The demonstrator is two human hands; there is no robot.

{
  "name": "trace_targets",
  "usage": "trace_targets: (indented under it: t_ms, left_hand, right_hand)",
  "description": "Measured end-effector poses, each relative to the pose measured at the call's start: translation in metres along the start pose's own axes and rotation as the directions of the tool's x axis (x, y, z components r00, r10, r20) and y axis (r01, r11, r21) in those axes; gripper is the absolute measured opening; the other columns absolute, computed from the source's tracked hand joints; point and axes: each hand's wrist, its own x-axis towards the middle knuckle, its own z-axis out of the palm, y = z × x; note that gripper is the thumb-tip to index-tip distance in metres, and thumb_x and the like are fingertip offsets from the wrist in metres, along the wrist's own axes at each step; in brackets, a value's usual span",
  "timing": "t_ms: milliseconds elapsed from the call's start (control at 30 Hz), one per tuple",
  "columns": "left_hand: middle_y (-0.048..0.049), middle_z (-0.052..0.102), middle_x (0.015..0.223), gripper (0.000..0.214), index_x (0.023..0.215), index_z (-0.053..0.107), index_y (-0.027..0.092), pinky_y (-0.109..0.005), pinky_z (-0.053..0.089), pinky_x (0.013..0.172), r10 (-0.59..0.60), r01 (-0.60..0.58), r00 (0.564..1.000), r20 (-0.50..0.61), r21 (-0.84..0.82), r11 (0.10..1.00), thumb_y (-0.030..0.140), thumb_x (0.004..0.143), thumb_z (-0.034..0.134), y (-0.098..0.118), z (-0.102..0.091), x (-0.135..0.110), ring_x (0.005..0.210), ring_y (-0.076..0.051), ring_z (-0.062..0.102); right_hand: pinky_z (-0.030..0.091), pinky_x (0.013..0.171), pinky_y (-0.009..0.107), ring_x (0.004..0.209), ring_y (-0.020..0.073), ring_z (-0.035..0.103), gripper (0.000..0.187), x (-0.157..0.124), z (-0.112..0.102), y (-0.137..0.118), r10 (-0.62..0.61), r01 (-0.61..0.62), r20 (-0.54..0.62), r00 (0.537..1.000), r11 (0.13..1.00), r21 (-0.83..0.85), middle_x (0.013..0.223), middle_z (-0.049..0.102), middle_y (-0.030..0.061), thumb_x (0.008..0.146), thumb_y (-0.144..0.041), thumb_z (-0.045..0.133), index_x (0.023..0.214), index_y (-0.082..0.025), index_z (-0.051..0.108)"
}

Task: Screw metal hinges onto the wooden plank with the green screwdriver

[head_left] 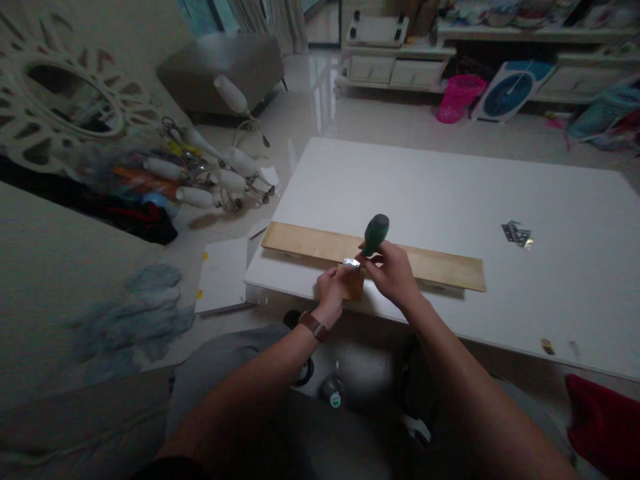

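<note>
A long wooden board [440,265] lies along the near edge of a white table [450,193]. My right hand [395,272] is closed round a green-handled screwdriver [375,235] standing nearly upright at the board's near edge. My left hand [330,288], a brown watch strap on its wrist, pinches a small metal hinge [351,263] against a small wooden block [355,285] right by the screwdriver's tip. The tip itself is hidden by my fingers.
Several loose metal hinges [517,235] lie on the table to the right. On the floor at left are white-handled tools [215,177] and a white sheet [223,273]. A red cloth [605,420] sits at lower right. Behind stand a pink basket [457,97] and a fan [510,90].
</note>
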Motion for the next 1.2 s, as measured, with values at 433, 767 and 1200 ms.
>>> trace_targets:
  t_ms: [433,767,1200]
  left_hand:
    - [-0.0015,0.066,0.074,0.023,0.072,0.072,0.019,-0.030,0.038,0.069,0.024,-0.024,1.000,-0.003,0.042,0.999,0.041,0.068,0.080,-0.004,-0.003,0.002,0.073,-0.018,0.055]
    - [-0.0027,0.072,0.077,0.014,0.072,0.076,0.019,-0.031,0.042,0.075,0.012,-0.012,0.999,-0.036,0.022,1.000,0.032,0.067,0.080,0.000,0.000,0.002,0.081,-0.020,0.059]
    - [0.0009,0.064,0.069,0.021,0.062,0.068,0.022,-0.029,0.037,0.072,0.046,-0.043,0.998,-0.031,0.098,0.994,0.037,0.068,0.080,0.002,0.000,0.001,0.077,-0.018,0.054]
  right_hand:
    - [0.061,0.079,0.040,0.080,0.0242,0.077,0.021,-0.001,-0.011,0.002,0.050,-0.056,0.092,0.994,0.997,0.061,0.086,0.080,0.0052,0.087,-0.025,0.070,0.107,-0.022,0.074]
    - [0.040,0.059,0.029,0.056,0.0145,0.052,0.010,-0.002,-0.004,-0.002,-0.052,0.032,-0.100,0.994,0.981,-0.193,0.062,0.059,-0.0035,0.083,-0.030,0.076,0.085,-0.022,0.070]
    - [0.027,0.037,0.024,0.040,0.0065,0.040,0.033,0.005,-0.014,-0.009,0.335,-0.214,-0.168,0.927,0.841,0.497,0.071,0.056,-0.0084,0.082,-0.045,0.080,0.105,-0.028,0.063]
